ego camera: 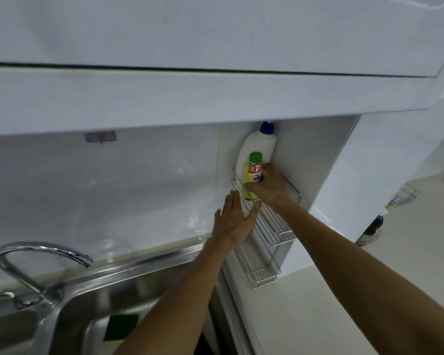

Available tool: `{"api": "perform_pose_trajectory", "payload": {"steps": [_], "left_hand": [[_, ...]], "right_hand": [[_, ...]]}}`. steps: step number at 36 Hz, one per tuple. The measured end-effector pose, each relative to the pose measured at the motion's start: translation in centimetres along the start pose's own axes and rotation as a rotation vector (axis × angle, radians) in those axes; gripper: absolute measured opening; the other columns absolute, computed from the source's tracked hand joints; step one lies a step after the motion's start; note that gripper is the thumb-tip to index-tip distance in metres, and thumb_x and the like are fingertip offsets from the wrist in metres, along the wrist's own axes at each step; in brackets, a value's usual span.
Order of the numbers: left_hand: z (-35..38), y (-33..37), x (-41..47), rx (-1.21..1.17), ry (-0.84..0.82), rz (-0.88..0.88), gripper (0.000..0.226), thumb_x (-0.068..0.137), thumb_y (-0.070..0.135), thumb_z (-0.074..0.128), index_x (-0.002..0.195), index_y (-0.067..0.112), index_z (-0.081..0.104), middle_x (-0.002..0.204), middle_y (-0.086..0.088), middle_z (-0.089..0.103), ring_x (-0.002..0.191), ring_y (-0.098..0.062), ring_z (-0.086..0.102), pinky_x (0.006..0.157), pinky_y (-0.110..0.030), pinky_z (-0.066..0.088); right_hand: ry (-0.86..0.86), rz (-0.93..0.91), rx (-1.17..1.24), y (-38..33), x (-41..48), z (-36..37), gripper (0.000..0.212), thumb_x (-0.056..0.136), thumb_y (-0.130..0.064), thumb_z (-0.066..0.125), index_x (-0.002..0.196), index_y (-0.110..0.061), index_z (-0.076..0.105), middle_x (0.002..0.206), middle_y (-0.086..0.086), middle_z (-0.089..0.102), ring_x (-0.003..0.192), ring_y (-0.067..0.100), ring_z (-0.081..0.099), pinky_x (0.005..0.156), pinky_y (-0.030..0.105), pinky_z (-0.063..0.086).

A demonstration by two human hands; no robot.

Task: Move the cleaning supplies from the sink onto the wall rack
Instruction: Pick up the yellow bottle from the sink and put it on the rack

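Note:
A two-tier wire wall rack (274, 226) hangs on the white wall right of the steel sink (69, 311). In its upper tier stands a tall white bottle with a blue cap (260, 147). In front of it is a small yellow bottle with a green cap (254, 172), and my right hand (269, 187) is closed around its lower part, inside the upper tier. Just left of the rack, my left hand (235, 219) is flat, fingers spread, holding nothing. A green and yellow sponge (122, 326) lies in the sink basin. The rack's lower tier looks empty.
A curved chrome tap (36, 254) stands at the sink's left. White cabinets overhang just above the rack. On the right, a counter (420, 239) carries a dark bottle (374, 226) and another wire rack (405, 196). A small hook (100, 137) sticks to the backsplash.

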State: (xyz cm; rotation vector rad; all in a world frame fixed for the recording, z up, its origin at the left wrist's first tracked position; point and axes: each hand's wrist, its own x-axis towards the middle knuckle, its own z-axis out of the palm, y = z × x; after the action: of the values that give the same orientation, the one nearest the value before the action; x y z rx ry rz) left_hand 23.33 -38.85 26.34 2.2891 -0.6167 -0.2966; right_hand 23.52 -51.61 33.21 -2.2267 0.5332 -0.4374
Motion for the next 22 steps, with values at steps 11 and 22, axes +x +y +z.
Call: {"api": "perform_pose_trajectory", "payload": {"steps": [11, 22], "left_hand": [[1.0, 0.2, 1.0, 0.03, -0.019, 0.041, 0.085, 0.094, 0.076, 0.018, 0.161, 0.026, -0.002, 0.169, 0.002, 0.001, 0.155, -0.022, 0.011, 0.123, -0.051, 0.01], [-0.6, 0.3, -0.1, 0.126, 0.009, 0.024, 0.087, 0.094, 0.075, 0.012, 0.161, 0.022, -0.002, 0.169, 0.001, -0.004, 0.156, -0.021, 0.004, 0.123, -0.052, 0.008]], "right_hand": [[0.043, 0.052, 0.079, 2.1, 0.4, 0.9, 0.066, 0.068, -0.033, 0.09, 0.122, -0.013, 0.057, 0.112, 0.0, 0.069, 0.101, 0.018, 0.067, 0.082, 0.03, 0.055], [0.014, 0.06, -0.06, 1.6, -0.4, -0.3, 0.072, 0.071, -0.046, 0.088, 0.124, -0.011, 0.054, 0.111, -0.003, 0.066, 0.099, 0.017, 0.066, 0.07, 0.022, 0.052]]}}
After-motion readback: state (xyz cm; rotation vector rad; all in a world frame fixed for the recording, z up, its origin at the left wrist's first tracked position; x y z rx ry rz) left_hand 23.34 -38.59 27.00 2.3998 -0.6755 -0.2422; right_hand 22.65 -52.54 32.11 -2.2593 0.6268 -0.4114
